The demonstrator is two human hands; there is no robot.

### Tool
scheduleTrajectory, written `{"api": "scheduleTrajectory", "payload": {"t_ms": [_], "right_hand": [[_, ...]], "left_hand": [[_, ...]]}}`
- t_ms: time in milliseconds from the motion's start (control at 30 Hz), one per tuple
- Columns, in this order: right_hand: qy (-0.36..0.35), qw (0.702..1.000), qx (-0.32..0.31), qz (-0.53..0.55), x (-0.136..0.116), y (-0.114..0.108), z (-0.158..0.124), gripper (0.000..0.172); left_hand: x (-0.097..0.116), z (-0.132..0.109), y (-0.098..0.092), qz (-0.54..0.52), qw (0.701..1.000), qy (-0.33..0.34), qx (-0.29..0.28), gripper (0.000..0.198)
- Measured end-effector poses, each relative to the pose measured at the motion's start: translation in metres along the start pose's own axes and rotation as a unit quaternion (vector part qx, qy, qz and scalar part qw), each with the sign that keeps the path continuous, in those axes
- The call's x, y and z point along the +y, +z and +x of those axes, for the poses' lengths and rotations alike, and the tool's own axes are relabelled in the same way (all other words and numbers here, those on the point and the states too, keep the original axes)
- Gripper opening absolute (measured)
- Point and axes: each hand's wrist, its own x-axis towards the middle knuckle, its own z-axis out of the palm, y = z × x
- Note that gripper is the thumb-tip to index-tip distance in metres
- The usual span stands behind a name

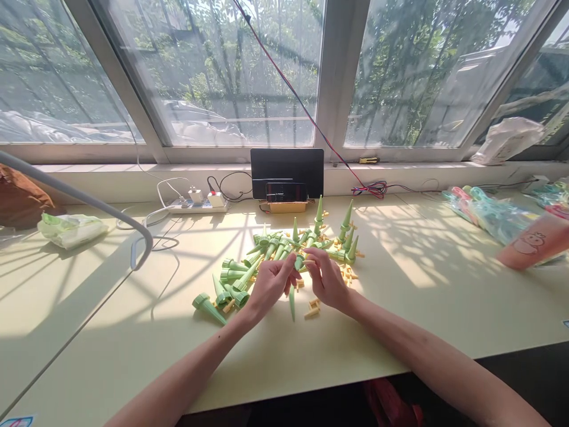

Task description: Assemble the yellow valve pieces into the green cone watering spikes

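Note:
Both my hands meet over the middle of a pale yellow table [400, 308]. My left hand [268, 284] is closed round a green cone-shaped spike [292, 296] that points down toward the tabletop. My right hand [326, 277] pinches at the spike's wide top end, fingers pressed together; what is between them is too small to make out. Just behind the hands lies a heap of green spikes [275, 249], some lying flat, some standing upright [347, 222]. Small yellow plugs [312, 311] are scattered among them and under my right hand.
A dark screen on a stand [287, 173] and a white power strip [198, 204] with cables sit at the back by the window. A wrapped packet [71, 228] lies at the left, a grey lamp arm [80, 198] crosses there, and coloured plastic bags [489, 216] lie at the right.

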Motion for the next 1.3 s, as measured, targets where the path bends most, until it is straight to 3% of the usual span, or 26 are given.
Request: {"api": "scheduleTrajectory", "payload": {"t_ms": [300,633,900,1233,1300], "right_hand": [[0.040,0.998,0.002,0.051,-0.001,-0.002,0.002,0.021],[0.059,0.996,0.007,0.060,-0.002,-0.003,0.003,0.017],[0.076,0.994,0.010,0.077,-0.005,-0.003,0.004,0.017],[0.104,0.987,-0.010,0.123,-0.006,-0.002,0.004,0.015],[0.116,0.983,-0.014,0.140,-0.007,-0.002,0.004,0.015]], "left_hand": [[-0.004,0.000,-0.004,0.041,0.998,0.012,-0.048,0.057],[-0.003,0.001,-0.004,0.100,0.988,0.111,-0.043,0.043],[-0.010,0.004,-0.007,0.186,0.956,0.228,-0.006,0.032],[-0.020,0.005,-0.008,0.265,0.907,0.326,0.034,0.009],[-0.022,0.004,-0.008,0.283,0.896,0.340,0.048,0.014]]}}
